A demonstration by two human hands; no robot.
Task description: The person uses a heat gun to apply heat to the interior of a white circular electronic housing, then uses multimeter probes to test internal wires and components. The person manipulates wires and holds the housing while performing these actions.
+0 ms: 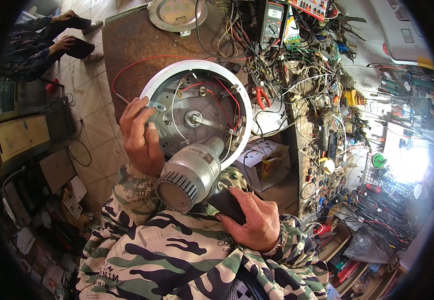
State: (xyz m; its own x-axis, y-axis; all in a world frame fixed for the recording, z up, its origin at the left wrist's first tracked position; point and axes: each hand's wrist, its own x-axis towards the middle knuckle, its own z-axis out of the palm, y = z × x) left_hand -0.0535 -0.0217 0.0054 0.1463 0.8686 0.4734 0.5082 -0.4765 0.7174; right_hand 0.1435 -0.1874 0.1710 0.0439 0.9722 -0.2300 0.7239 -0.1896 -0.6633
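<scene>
A round appliance housing (247,107) with a white rim rests tilted before me, its grey metal inside showing. Red and white wires run around a central metal post (193,118) in it. My left hand (141,132) grips the housing's left rim with bent fingers, beside a small metal tab. My right hand (251,218) is closed around the dark handle of a silver heat gun (189,175). Its slotted back end faces me and its nozzle points over the near rim into the housing. Whether it is running, I cannot tell.
On the brown workbench (127,45) lie a round metal plate (178,15), a multimeter (273,25) and red-handled pliers (263,98). Tangled wires and tools crowd the right side. An open carton (272,167) stands right of the housing. Another person (32,45) sits at upper left.
</scene>
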